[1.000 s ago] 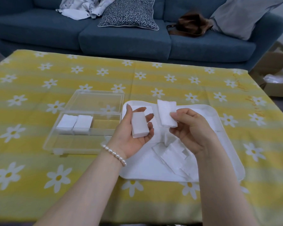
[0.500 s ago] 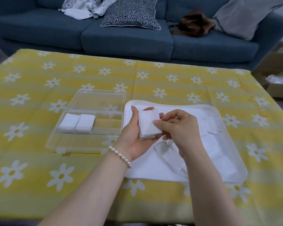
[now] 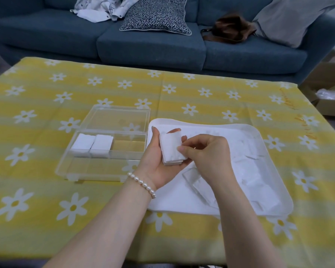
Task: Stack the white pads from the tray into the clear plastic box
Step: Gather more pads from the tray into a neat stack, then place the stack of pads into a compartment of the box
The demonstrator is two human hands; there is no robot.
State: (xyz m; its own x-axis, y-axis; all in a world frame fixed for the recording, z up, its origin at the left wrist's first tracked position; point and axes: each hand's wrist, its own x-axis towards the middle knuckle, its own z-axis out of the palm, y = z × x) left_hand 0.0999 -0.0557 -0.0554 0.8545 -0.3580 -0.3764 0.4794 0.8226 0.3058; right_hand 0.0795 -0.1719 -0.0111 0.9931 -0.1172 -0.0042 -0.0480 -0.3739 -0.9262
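The left hand [image 3: 159,161] cups a small stack of white pads [image 3: 171,148] above the tray [image 3: 275,151], fingers curled round it; the right hand [image 3: 207,155] pinches its top pad; loose layers could slide off before reaching the clear plastic box [image 3: 81,167].

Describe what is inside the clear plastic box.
Two stacks of white pads sit side by side in the clear plastic box's left part; its remaining space shows only tablecloth.

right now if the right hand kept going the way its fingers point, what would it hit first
The right hand points left, fingertips already on the stack of pads held in the left hand. Beyond them lies the clear box, though depth is unclear.
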